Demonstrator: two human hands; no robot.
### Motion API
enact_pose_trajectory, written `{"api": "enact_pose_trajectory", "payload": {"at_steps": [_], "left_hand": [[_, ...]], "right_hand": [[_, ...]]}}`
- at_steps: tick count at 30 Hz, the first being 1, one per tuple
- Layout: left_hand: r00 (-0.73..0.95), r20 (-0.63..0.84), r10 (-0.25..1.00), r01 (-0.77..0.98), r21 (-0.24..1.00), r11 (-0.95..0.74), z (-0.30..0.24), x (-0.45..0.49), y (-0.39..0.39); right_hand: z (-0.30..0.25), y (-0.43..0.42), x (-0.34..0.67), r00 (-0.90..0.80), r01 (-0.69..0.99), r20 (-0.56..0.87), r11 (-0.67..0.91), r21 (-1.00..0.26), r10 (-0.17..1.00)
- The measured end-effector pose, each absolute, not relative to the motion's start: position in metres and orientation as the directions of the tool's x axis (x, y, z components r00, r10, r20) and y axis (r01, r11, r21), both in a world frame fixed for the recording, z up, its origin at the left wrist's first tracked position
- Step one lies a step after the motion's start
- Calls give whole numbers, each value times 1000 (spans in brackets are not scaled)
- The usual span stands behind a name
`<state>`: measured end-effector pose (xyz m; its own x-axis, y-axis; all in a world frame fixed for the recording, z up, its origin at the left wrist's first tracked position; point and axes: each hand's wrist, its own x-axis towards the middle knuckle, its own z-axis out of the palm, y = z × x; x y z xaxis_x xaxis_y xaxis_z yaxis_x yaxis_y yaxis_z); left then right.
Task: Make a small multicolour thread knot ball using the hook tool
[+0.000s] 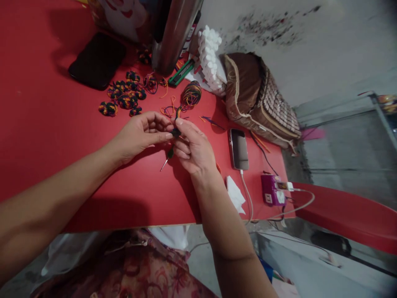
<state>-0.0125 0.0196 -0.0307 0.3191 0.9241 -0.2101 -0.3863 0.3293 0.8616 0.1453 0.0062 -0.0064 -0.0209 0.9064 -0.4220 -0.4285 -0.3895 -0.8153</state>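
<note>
My left hand [139, 134] and my right hand [197, 151] meet over the red table. Between their pinched fingertips is a small dark crochet piece [175, 132], partly covered by the fingers. An orange and dark strand of yarn [178, 112] rises from it past my right thumb. A thin metal crochet hook [165, 164] with a green part pokes out below the right fingers; whether that hand grips it or it lies on the table, I cannot tell. Just beyond is a multicoloured yarn ball [191, 94]. Several finished-looking crochet pieces [125, 91] lie in a cluster left of the ball.
Behind stand a black pouch-like item [97, 61], a metal cylinder [175, 39], a green box cutter [181, 73] and a brown patterned bag [260, 99]. To the right lie a charging phone [238, 149], white tissue [235, 194] and a purple power adapter [269, 190] with cables.
</note>
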Motion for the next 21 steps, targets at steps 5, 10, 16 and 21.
{"api": "enact_pose_trajectory", "payload": {"at_steps": [5,10,16,21], "left_hand": [[306,-248,919,-396,845,359,-30,-13,20],[269,-176,947,-378,885,272,-33,-13,20],[214,-147,966,-444,866,230,-33,-12,20],[249,-246,937,-499,797,342,-27,-17,24]], "right_hand": [[-7,7,145,-42,-490,-433,-396,-776,900],[-12,8,142,-43,-463,-411,-383,-800,911],[-12,8,143,-87,-473,-379,-373,-798,921],[-12,9,150,-112,-415,-341,-356,-837,933]]}}
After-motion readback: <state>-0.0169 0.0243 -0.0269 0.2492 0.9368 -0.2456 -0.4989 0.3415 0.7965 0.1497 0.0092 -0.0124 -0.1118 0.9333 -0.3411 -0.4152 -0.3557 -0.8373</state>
